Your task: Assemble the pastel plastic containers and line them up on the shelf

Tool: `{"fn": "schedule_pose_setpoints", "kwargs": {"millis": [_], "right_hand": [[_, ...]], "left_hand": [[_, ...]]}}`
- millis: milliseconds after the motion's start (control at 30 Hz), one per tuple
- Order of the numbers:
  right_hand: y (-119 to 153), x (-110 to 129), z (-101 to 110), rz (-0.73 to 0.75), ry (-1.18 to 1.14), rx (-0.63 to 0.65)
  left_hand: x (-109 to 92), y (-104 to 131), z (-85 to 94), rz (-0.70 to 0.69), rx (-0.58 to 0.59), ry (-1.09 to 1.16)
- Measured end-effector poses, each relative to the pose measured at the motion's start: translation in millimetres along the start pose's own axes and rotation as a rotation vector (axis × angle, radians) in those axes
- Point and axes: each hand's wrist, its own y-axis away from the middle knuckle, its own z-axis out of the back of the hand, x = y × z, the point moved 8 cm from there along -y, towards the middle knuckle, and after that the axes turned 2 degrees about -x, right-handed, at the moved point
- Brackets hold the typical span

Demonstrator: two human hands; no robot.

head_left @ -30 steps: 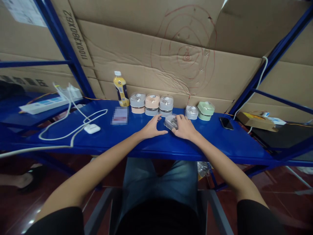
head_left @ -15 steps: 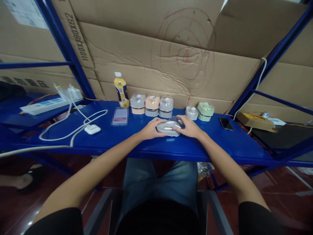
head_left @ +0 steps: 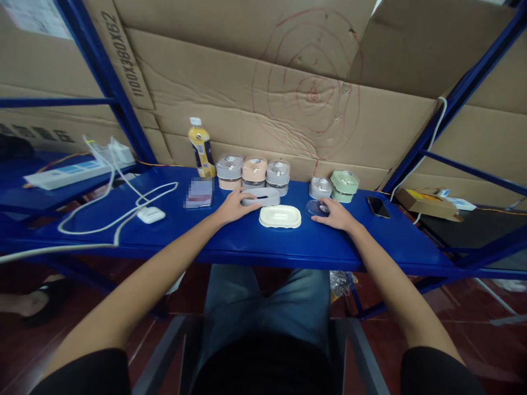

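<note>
My left hand grips one end of a grey oval box frame, in front of the lined-up boxes. Fingers and thumb of my right hand close on a clear plastic lid, held low over the blue tabletop. Between the two hands a cream-coloured oval tray lies on the table, touched by neither hand.
Stacked small boxes in grey and peach stand at the back, with a small grey box and a green one to the right. Also there: a yellow bottle, a phone, a white earphone case and a white cable.
The grey box between my hands has come apart. My left hand has moved left with the grey frame, my right hand right with the clear lid; the cream tray now shows between them.
</note>
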Motion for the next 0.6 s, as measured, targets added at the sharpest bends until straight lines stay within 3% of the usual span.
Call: {"fn": "schedule_pose_setpoints", "kwargs": {"millis": [100,200,300,400,500,600], "right_hand": [[1.6,0.1,1.6,-0.004,0.027,0.004],[3.7,-0.7,3.8,-0.030,0.054,0.010],[4.1,2.6,9.4,-0.040,0.002,-0.042],[2.5,15.9,22.1,0.005,-0.113,-0.178],[-1.6,44.9,32.7,0.149,-0.226,-0.263],[-10.0,84.4,29.5,0.333,-0.299,-0.197]], "left_hand": [[18.9,-2.2,7.8,0.071,-0.031,-0.059],[13.9,-1.9,6.8,0.045,-0.030,-0.045],[-9.9,1.0,3.9,-0.049,-0.050,0.032],[-41.3,6.6,-6.1,-0.159,-0.020,0.118],[-65.6,12.9,-23.8,-0.201,0.057,0.145],[-75.6,16.9,-40.3,-0.179,0.123,0.141]]}}
